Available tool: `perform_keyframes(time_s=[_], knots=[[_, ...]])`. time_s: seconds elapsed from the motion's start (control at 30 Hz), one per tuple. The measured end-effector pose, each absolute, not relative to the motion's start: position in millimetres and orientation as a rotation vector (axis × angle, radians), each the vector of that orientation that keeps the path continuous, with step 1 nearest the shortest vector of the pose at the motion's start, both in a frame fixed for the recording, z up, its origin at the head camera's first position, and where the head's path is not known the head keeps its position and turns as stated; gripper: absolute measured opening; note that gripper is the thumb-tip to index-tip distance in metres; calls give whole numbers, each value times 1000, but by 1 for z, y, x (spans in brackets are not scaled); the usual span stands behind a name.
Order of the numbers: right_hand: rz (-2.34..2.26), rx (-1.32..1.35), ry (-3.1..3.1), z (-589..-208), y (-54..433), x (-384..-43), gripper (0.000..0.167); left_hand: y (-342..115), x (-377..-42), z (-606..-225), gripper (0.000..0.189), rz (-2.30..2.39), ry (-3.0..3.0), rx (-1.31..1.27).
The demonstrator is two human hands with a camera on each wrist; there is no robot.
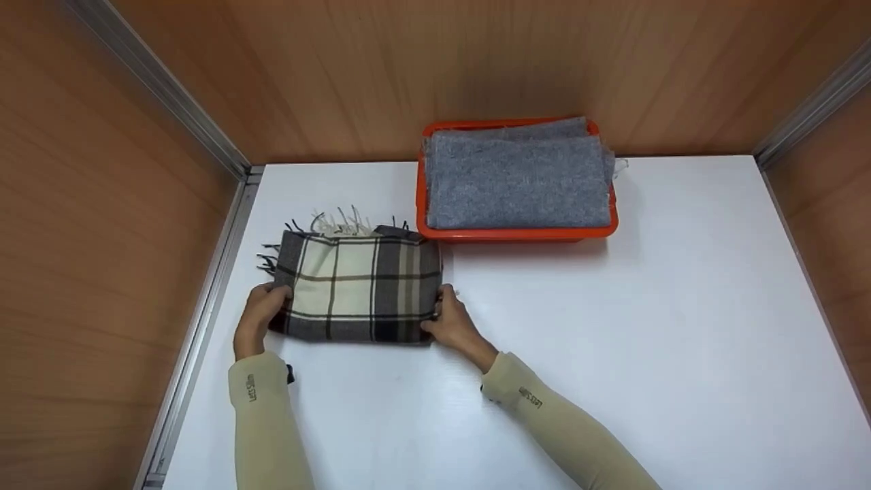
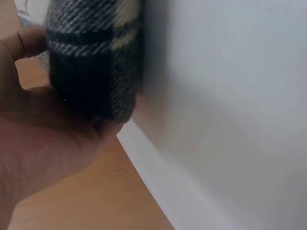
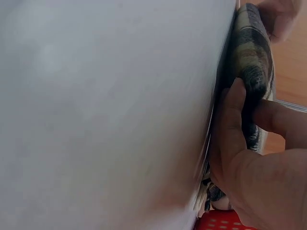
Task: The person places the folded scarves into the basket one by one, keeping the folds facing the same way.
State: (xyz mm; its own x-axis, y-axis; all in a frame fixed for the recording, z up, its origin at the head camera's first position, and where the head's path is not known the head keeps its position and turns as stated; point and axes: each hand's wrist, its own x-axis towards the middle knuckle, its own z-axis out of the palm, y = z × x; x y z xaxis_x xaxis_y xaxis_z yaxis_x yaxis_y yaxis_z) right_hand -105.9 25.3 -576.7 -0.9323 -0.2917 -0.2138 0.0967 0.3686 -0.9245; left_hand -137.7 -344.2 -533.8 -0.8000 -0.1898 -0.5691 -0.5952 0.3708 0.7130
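Note:
A folded plaid scarf (image 1: pixel 354 286) in cream, grey, black and tan lies on the left part of the white table, dark and pale fringe showing at its far and left edges. My left hand (image 1: pixel 261 313) grips its left side near the front corner, thumb on top. At the opposite side my right hand (image 1: pixel 454 323) pinches the edge between thumb and fingers. In the left wrist view the thick folded scarf (image 2: pixel 93 57) sits in the left hand (image 2: pixel 43 129). The right wrist view shows the right hand (image 3: pixel 259 167) around the scarf's layered edge (image 3: pixel 252 57).
Behind and right of the scarf stands an orange-red basket (image 1: pixel 517 235) filled with folded grey-blue cloth (image 1: pixel 517 180); the scarf's far right corner meets its near left corner. Wooden panels (image 1: pixel 435 75) wall the white table (image 1: pixel 680 306) at the back and sides, with metal strips (image 1: pixel 204 327).

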Motion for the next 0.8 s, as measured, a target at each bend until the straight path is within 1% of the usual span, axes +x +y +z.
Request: perform_keyframes(time_s=[0.23,0.47,0.6,0.7,0.8], knots=[[-1580,-155,2302,-577,36,-99,60,-344,-138,-532,84,1417,2163,-602],[-1573,-140,2277,-575,49,-93,61,-336,-137,-534,85,1377,2192,-554],[-1536,-137,2298,-572,58,-93,64,-332,-138,-534,83,1372,2206,-497],[-1538,-109,2285,-570,64,-95,59,-329,-138,-535,80,1355,2216,-456],[-1584,-71,2272,-569,70,-97,48,-325,-138,-535,80,1335,2218,-415]])
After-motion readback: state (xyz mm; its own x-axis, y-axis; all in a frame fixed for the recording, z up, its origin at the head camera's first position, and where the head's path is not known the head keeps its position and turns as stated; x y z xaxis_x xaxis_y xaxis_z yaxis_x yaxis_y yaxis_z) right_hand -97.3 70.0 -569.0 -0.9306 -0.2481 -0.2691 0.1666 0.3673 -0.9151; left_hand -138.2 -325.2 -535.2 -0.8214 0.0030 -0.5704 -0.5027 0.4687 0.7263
